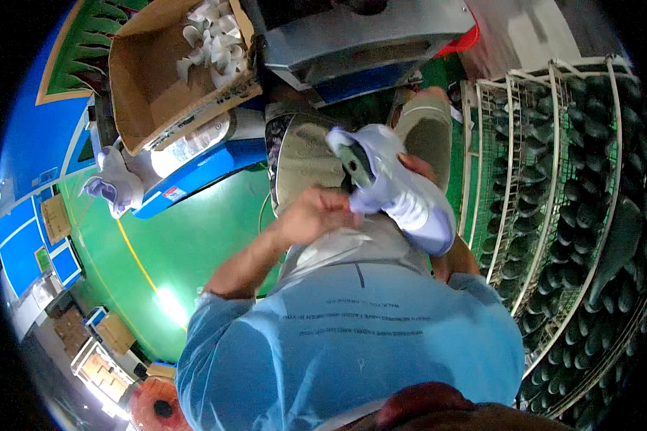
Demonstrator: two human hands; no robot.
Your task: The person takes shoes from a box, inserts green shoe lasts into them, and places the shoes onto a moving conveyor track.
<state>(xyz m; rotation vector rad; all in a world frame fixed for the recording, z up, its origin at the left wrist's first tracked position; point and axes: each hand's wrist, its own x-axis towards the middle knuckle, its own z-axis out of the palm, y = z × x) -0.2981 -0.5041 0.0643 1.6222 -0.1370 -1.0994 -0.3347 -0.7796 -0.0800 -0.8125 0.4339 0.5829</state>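
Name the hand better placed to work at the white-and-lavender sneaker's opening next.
Probably left: the left hand is near the opening of the white-and-lavender sneaker, while the right hand, partly hidden, seems to support it from the right.

White-lilac shoes: two. Held shoe [417,197] centre, second shoe [115,185] at left edge. Bare hands: two, left hand [316,215] and right hand [419,167], both mid-frame. Big open carton [140,82], upper left: one. White curled pieces [219,47] in it: more than ten, piled, no exact count. Grey machine [366,34], top: one. Wire rack [511,144], right side: one. Dark rounded pieces [589,215] on it: dozens, overlapping, uncountable. Smaller cardboard boxes [56,219], left and lower left: at least three. Blue ledge [203,183], left of centre: one.
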